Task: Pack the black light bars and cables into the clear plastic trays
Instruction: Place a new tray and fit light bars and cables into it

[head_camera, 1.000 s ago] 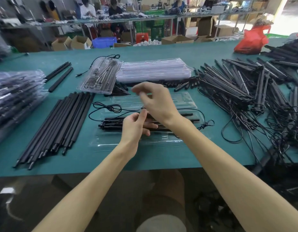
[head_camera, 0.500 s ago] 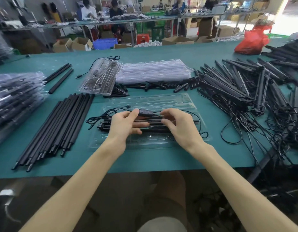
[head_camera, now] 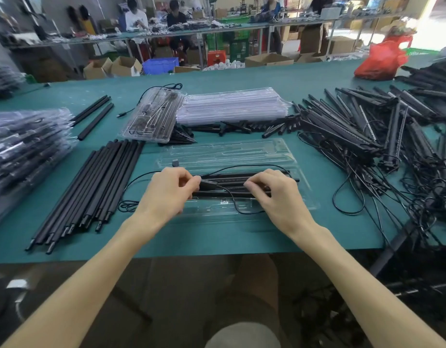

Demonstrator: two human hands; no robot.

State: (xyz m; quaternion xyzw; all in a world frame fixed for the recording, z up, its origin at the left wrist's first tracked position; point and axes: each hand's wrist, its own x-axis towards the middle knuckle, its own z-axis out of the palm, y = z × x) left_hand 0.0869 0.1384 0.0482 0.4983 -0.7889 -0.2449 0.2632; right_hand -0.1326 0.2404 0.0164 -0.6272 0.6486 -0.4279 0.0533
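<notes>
While your hands work at the near middle of the green desk (head_camera: pixel 216 237), the open clear tray (head_camera: pixel 306 197) lies flat in front of you, its lid half (head_camera: pixel 229 151) folded away toward the far side. A few black light bars (head_camera: pixel 232 175) lie lengthwise in the near half of that tray, between your hands. Your left hand (head_camera: pixel 170 194) has its fingers curled, thumb and forefinger pinching the small black box (head_camera: pixel 208 184) on the cable (head_camera: pixel 242 210). Your right hand (head_camera: pixel 274 197) is curled over the right part of the bars, fingertips down on them. The cable loops out from the box, across the tray's near edge and under your right hand; another stretch arcs over the bars, and its plug (head_camera: pixel 175 163) lies on the lid half. Left of the tray lies a row of black rods (head_camera: pixel 91 187); to the right, a tangled heap of bars and cables (head_camera: pixel 367 136). Beyond the tray sits a stack of empty trays (head_camera: pixel 232 106) with a packed tray (head_camera: pixel 154 119) beside it.
</notes>
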